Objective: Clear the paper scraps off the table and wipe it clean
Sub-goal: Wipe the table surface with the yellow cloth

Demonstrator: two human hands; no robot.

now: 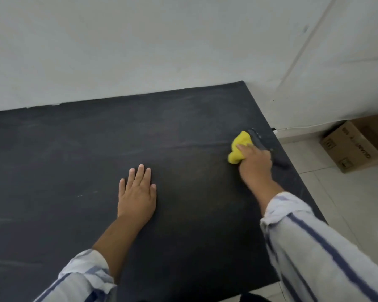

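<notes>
Yellow cloth (238, 149) bunched in your right hand (255, 164), fingers curled round it, near right edge of black surface (74, 160). Dark tool (259, 139) just beside cloth, kind unclear: lift it or wipe round it, don't shove it off edge. Your left hand (138, 192) flat, fingers straight, bracing mid-surface. Overlap strokes; pale specks (80, 195) at left not yet wiped. Cardboard box (358, 147) on floor: print reads "QUANT…", rest blurred.
</notes>
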